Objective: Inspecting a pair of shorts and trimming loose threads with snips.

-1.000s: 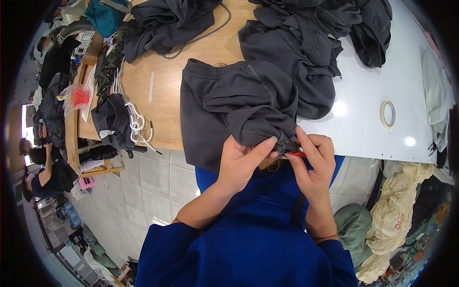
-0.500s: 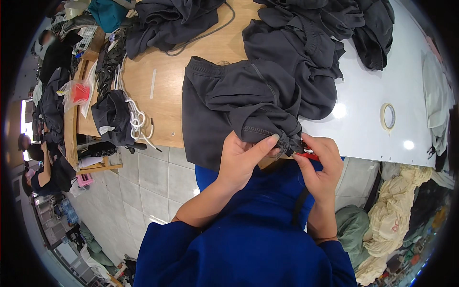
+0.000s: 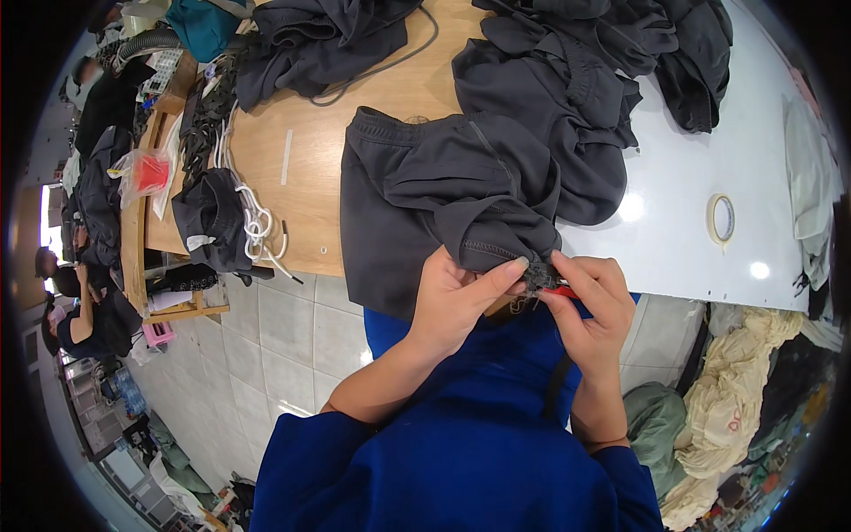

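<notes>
Dark grey pants (image 3: 390, 204) with an elastic waistband and a slanted pocket lie at the table's front edge. One seamed end of them is gathered toward me. My left hand (image 3: 452, 297) is closed on that end, thumb on top, with loose threads (image 3: 523, 306) hanging by the fingertips. Close beside it, my right hand (image 3: 589, 301) pinches the same bunched edge. A small red tool (image 3: 562, 291) shows between its thumb and fingers. Most of that tool is covered, so its exact kind cannot be made out.
More dark grey garments (image 3: 550, 115) lie beyond the pants. A tape roll (image 3: 720, 220) sits on the white tabletop (image 3: 665, 239) at right. White cords (image 3: 257, 222) lie at left. Cream cloth (image 3: 731, 399) is heaped at lower right. Other people (image 3: 84, 306) are at far left.
The bunched edge has turned slightly in my fingers, showing more of its stitched seam and frayed threads. Both hands keep their hold, and the red tool has shifted slightly left.
</notes>
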A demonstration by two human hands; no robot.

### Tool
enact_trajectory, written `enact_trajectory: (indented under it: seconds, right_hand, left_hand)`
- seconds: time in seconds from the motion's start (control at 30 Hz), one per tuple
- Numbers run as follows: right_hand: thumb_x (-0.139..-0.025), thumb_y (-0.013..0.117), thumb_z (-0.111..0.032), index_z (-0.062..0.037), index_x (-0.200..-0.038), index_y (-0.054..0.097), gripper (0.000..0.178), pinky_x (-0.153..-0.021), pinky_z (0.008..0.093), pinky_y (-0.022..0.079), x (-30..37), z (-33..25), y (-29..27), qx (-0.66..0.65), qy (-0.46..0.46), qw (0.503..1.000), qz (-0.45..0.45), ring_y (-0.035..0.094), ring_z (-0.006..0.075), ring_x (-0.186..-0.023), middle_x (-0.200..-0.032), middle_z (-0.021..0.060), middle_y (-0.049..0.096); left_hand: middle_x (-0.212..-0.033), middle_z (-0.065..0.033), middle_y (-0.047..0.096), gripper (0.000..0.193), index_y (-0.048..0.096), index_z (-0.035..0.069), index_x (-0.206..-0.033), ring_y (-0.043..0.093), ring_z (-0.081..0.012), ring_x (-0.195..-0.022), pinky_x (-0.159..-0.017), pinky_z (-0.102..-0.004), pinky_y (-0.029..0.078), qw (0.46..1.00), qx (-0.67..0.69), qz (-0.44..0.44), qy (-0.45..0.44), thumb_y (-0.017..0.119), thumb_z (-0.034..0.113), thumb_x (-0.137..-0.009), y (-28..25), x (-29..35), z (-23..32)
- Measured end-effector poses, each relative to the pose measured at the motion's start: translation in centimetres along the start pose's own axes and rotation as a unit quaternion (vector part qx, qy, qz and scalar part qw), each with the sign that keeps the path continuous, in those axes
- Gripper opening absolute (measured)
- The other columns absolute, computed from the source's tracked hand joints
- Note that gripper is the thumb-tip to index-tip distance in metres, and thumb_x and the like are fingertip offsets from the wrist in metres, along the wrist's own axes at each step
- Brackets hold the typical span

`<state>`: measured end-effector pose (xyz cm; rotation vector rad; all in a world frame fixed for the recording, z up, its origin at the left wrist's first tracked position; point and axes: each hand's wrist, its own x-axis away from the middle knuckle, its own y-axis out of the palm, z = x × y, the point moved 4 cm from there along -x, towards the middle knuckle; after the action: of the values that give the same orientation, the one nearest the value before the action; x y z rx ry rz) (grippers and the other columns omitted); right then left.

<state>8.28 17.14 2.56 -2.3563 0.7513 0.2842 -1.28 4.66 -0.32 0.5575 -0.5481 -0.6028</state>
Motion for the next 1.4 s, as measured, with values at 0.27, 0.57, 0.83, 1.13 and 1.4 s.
enact_trajectory:
  seconds: [0.27,0.57,0.83,1.13,1.4]
  right_hand:
    - [-0.061,0.077,-0.008,-0.0095,-0.101,0.07,0.041,-0.061,0.0261,0.042,0.1,-0.1,0.0,0.015,0.004,1.0,0.0,0.053,0.0166,-0.067,-0.081,0.0021,0.061]
    - [-0.06,0.077,-0.007,-0.0094,-0.097,0.071,0.037,-0.061,0.0257,0.042,0.2,-0.3,-0.1,0.041,0.003,0.999,-0.003,0.053,0.0166,-0.067,-0.08,0.0021,0.061]
    - [-0.064,0.076,-0.002,-0.0015,-0.108,0.062,0.046,-0.067,0.0224,0.043,1.0,0.4,0.1,-0.174,0.137,0.974,0.058,0.054,0.0132,-0.074,-0.083,0.0071,0.057]
    - [-0.066,0.077,-0.001,-0.004,-0.088,0.07,0.023,-0.046,0.0217,0.036,0.9,0.2,2.3,-0.042,0.022,0.993,0.107,0.047,0.0114,-0.049,-0.059,0.0025,0.051]
    - [-0.066,0.082,-0.021,-0.0031,-0.102,0.061,0.045,-0.047,0.0228,0.037,3.9,0.3,2.5,-0.227,0.004,0.972,-0.057,0.047,0.01,-0.053,-0.065,0.0008,0.051]
  left_hand:
    - [-0.098,-0.0096,0.065,0.02,0.06,-0.002,-0.104,0.063,-0.0121,-0.084,-0.076,-0.0241,0.054,0.999,-0.007,-0.031,0.013,0.063,0.001,-0.085,0.1,0.1,0.1]
    - [-0.094,-0.0104,0.065,0.015,0.06,-0.001,-0.1,0.065,-0.0145,-0.081,-0.071,-0.0259,0.056,0.999,-0.028,-0.015,0.016,0.062,0.0,-0.085,-0.5,0.2,-0.2]
    - [-0.102,-0.0123,0.064,0.02,0.054,-0.002,-0.11,0.065,-0.0168,-0.087,-0.077,-0.028,0.055,0.998,0.053,-0.02,-0.028,0.051,0.01,-0.094,-0.4,0.1,-0.2]
    - [-0.104,-0.0125,0.063,0.019,0.054,-0.001,-0.11,0.064,-0.017,-0.092,-0.081,-0.0278,0.054,0.997,0.077,-0.018,-0.019,0.049,0.01,-0.095,-0.5,0.2,-0.8]
    - [-0.099,-0.0126,0.065,0.015,0.058,-0.001,-0.104,0.065,-0.018,-0.087,-0.075,-0.0276,0.056,0.998,0.063,-0.009,0.018,0.051,0.005,-0.092,-0.7,-0.3,-0.3]
